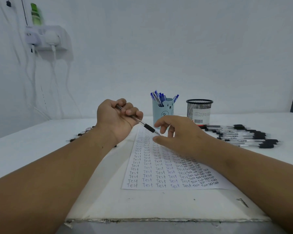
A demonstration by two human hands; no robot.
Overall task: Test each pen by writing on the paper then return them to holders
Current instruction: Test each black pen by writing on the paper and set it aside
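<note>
- set up like a little production line: sheet of paper [161, 168] flat in the middle of the white table [32, 144], already packed with rows of "test", most likely so each pen gets one word and moves on.
- black-grip pens [243, 135] lying in a loose row to the right of the paper, well apart from it, uncapped by the look of it. probably the queue or the done pile, can't tell which.
- a few more dark pens [82, 134] peeking out behind the left forearm, mostly hidden and blurred.
- two holders at the far edge: blue bear cup [162, 114] stuffed with blue pens [159, 97], and a black mesh cup [199, 110] just right of it with nothing showing above the rim. guessing the black pens end up in the mesh one.
- left hand [115, 117] curled into a fist round the clear barrel of a black-grip pen [140, 123], palm up, tip pointing down and right above the top of the paper. looks like a hand-over pose, not a writing grip.
- right hand [174, 130] hovering over the upper part of the paper, fingers loosely spread and a bit bent, holding nothing. thumb and forefinger right at the pen's tip, maybe touching, too blurry to say.
- best guess: about to pinch the pen near the grip for writing.
</note>
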